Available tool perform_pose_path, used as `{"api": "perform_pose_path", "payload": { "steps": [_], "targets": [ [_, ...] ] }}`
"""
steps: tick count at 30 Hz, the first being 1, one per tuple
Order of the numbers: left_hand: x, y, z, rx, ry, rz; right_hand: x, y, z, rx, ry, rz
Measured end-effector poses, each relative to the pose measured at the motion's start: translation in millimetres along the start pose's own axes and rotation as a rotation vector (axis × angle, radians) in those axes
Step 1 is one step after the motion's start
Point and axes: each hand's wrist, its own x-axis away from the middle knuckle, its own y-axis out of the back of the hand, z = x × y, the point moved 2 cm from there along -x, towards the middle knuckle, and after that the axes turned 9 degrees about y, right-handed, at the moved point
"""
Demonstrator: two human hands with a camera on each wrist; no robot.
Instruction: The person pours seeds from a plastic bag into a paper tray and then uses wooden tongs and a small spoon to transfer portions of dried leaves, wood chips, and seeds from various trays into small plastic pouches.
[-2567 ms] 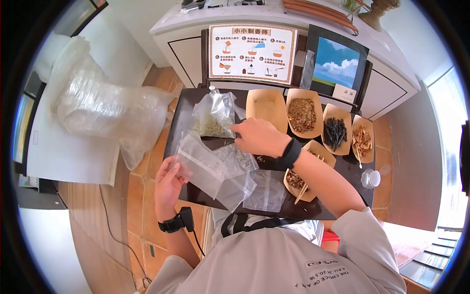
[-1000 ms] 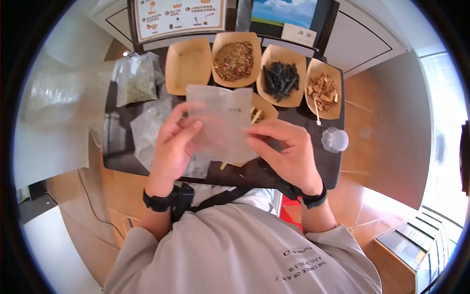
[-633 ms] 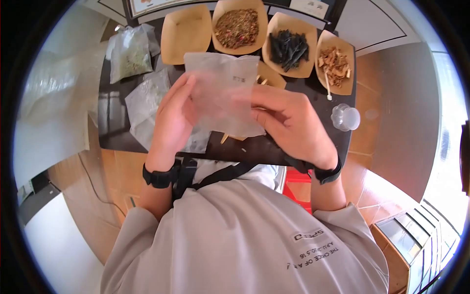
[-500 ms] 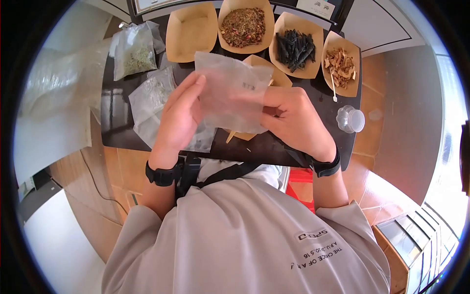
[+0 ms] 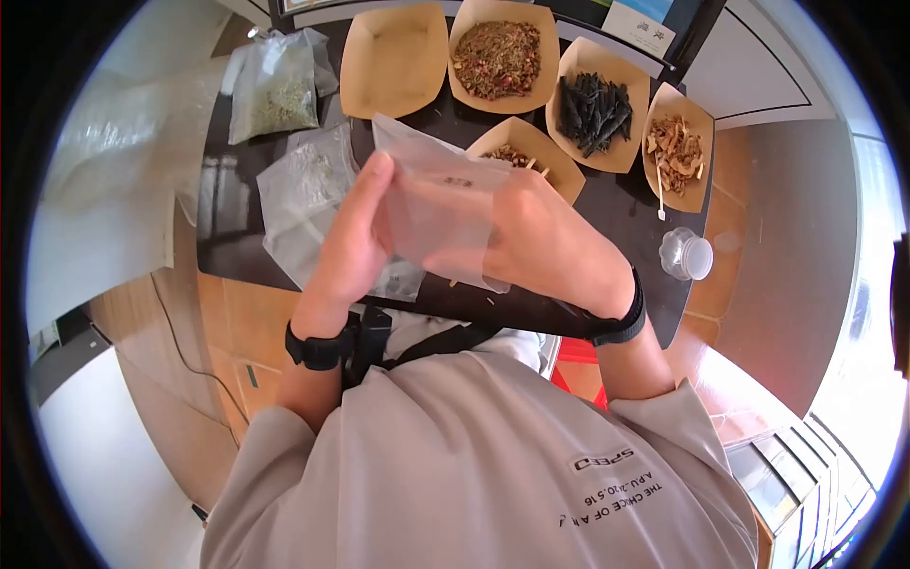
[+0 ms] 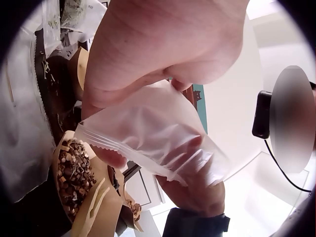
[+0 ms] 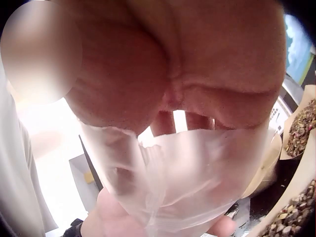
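In the head view a frosted translucent bag [image 5: 441,213] with small dark print is held up over the table between both hands. My left hand [image 5: 353,242] grips its left edge, thumb on the near side. My right hand [image 5: 559,242] reaches into it from the right; its thumb and fingers show through the film, spread apart. In the left wrist view the bag [image 6: 153,128] is crinkled, with a ridged sealing strip along one edge. The right wrist view shows the bag's loose edge [image 7: 197,143] across the right hand's fingers, and left fingertips [image 7: 224,227] at its far end.
Paper trays hold reddish-brown bits [image 5: 498,59], black strips [image 5: 595,112], pale shavings [image 5: 675,152] and chopped pieces [image 5: 507,156]; another tray [image 5: 393,62] has a bare bottom. Plastic bags [image 5: 275,90] lie at left. A small clear jar [image 5: 684,254] stands near the table's right edge.
Both hands came together and the bag was lifted over the table. My right hand went from pinching its right side to reaching inside; the bag has tilted and widened.
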Motion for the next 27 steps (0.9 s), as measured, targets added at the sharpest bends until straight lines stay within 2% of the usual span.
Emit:
{"api": "perform_pose_path", "payload": {
  "steps": [2, 7, 9, 12, 14, 16, 17, 18, 19, 20, 21, 22, 24, 25, 26, 27],
  "targets": [
    [6.0, 2.0, 1.1, 0.025, 0.033, -0.009, 0.1, -1.8, -4.4, 0.171, -0.114, 0.313],
    [13.0, 3.0, -10.5, -0.091, -0.042, -0.252, -4.4, -25.4, -14.0, 0.049, 0.017, 0.222],
    [11.7, -0.3, -11.5, -0.125, -0.052, -0.240, -4.1, -23.5, -7.8, -0.009, -0.041, 0.198],
    [8.1, 1.5, -14.6, -0.143, -0.020, -0.215, -5.0, -21.3, -4.9, -0.019, -0.014, 0.134],
    [6.4, 3.4, -10.2, -0.126, -0.017, -0.234, -3.5, -17.7, -5.9, 0.034, -0.005, 0.180],
    [6.7, -1.1, -7.3, -0.133, -0.029, -0.270, -5.1, -11.5, 2.1, 0.160, -0.179, 0.517],
    [4.8, -1.9, -7.3, -0.138, -0.044, -0.304, -3.5, -9.2, 3.1, 0.167, -0.172, 0.520],
    [3.9, 4.8, -9.8, -0.132, -0.052, -0.303, -3.4, -3.5, 7.0, 0.120, -0.054, 0.280],
    [3.9, 16.0, -13.6, -0.118, -0.031, -0.144, -1.3, 3.7, 11.2, 0.069, 0.064, 0.040],
    [5.0, 27.7, -17.2, -0.105, -0.010, 0.013, 4.3, 11.6, 13.3, 0.069, 0.070, 0.048],
    [7.1, 39.6, -20.5, -0.093, -0.025, 0.097, 12.4, 25.1, 13.9, 0.121, -0.003, -0.012],
    [9.8, 42.1, -23.1, -0.093, -0.031, 0.092, 19.6, 37.8, 14.0, 0.172, -0.077, -0.075],
    [16.8, 49.5, -29.1, 0.023, -0.085, -0.143, 37.7, 52.3, 8.6, 0.303, -0.185, -0.096],
    [17.4, 57.2, -28.7, 0.078, -0.073, -0.155, 47.4, 53.6, 6.6, 0.262, -0.334, -0.096],
    [19.4, 62.7, -27.8, 0.075, -0.075, -0.158, 52.9, 51.7, 7.5, 0.259, -0.332, -0.098],
    [21.5, 67.4, -25.7, 0.111, -0.049, -0.149, 57.8, 48.5, 7.8, 0.299, -0.344, -0.023]
  ]
}}
